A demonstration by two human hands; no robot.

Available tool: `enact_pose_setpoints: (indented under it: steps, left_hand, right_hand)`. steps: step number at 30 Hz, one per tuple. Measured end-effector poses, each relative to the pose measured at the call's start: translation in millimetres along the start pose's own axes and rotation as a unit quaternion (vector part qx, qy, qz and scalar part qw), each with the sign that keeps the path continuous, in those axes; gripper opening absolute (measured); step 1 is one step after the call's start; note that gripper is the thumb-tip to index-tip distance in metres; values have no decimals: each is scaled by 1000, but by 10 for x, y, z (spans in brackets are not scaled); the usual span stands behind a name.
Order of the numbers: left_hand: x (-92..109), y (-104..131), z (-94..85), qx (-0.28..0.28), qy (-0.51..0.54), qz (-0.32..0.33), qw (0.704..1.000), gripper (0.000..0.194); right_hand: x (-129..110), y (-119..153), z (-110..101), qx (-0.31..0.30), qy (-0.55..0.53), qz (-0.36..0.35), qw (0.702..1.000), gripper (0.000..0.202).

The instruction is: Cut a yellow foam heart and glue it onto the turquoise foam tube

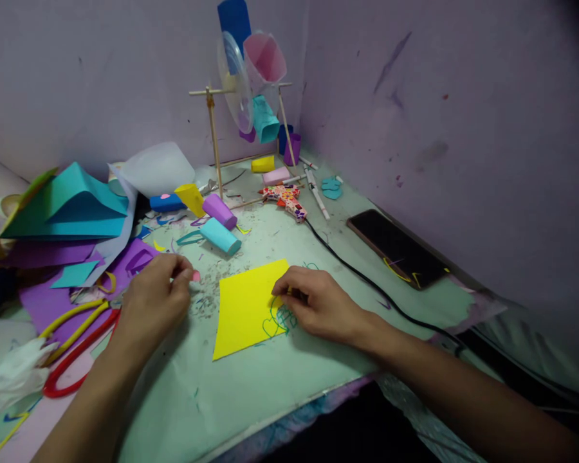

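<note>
Lying flat, the yellow sheet (pixel 244 308) is overlapped on its R side by the R hand (pixel 323 305), the nearer one; its fingers are curled, any grip hidden. To the sheet's L, a pink scrap (pixel 196 276) is seemingly pinched by the L hand (pixel 157 292). Green doodles (pixel 271 326) are part-covered.

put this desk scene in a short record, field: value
left hand: pink scrap at its fingertips
right hand: over the yellow sheet's right side, grip unclear
sheet marks: green heart and scribbles
beyond sheet: turquoise tube, purple tube, patterned glue gun
right side: dark-screened phone, yellow bits on it
back: stick stand bearing clear disc
</note>
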State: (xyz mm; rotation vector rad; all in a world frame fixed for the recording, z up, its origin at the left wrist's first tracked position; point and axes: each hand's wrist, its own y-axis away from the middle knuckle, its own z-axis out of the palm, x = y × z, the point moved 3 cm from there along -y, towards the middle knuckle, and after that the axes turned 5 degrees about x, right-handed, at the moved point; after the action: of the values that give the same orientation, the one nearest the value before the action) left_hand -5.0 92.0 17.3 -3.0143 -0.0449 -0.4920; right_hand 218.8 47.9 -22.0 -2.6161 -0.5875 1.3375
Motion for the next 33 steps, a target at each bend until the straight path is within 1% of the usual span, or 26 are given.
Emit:
enact_pose_setpoints:
  steps: [2,3,5,6,7,8,9,10,11,12,13,14,15,16,17,20,22,26,28,31,32,33]
  left_hand:
    - [-82,-62,25,12,-8,-27,1000,20]
    - [-108,-74,43,12,-8,-32,999,24]
    - [-131,-63,66,12,-7,-33,999,35]
    - [-127,-43,60,25,-13,-30,999,41]
    - [-112,-15,41,48,-24,-24,998,45]
    - [-85,20,13,77,-34,-14,996,47]
    - [-46,60,-18,105,-42,3,994,47]
    - [2,102,-40,117,-47,21,992,45]
    - [51,143,-43,103,-50,35,993,43]
    - [99,182,-23,59,-53,41,996,40]
    - [143,220,12,3,-61,42,997,39]
    - [182,259,58,-52,-75,41,995,40]
    - [213,295,105,-94,-94,36,990,42]
    - [238,323,148,-113,-114,30,987,43]
    - [258,342,185,-113,-128,26,985,44]
    - [272,364,282,-84,-106,7,991,44]
    - [257,364,328,-75,-63,-3,995,43]
    - [218,367,356,-55,6,-19,998,38]
    - [204,367,355,-41,52,-30,997,28]
    - [187,351,352,-28,141,-39,989,7]
    - [181,341,350,-26,177,-40,983,3]
    - [173,330,345,-23,216,-42,975,4]
  right_hand:
    - [26,8,-49,70,-28,17,997,20]
    - [44,13,-69,93,-39,40,994,18]
    - [80,33,-93,108,-78,107,985,14]
    - [97,53,-98,102,-116,149,977,11]
    - [109,83,-99,92,-168,193,962,9]
    - [113,122,-97,80,-229,232,942,8]
    - [107,169,-96,66,-293,263,917,8]
    - [93,221,-98,56,-350,286,890,11]
    - [74,276,-105,49,-395,304,866,15]
    - [52,331,-115,43,-426,320,845,20]
    - [29,384,-124,38,-446,340,827,26]
    - [4,433,-132,32,-460,362,810,32]
    - [-23,475,-138,27,-470,385,793,37]
    - [-52,506,-143,24,-480,406,777,41]
    - [-83,527,-147,22,-491,423,762,43]
    - [-164,547,-145,26,-518,450,726,50]
    - [-197,547,-132,28,-532,452,715,54]
    - [-215,565,-95,34,-551,442,707,58]
    - [-216,582,-76,40,-560,439,701,58]
    - [-219,604,-54,52,-569,432,697,58]
    - [-221,609,-46,54,-571,429,698,57]
    - [-223,615,-38,54,-570,426,700,56]
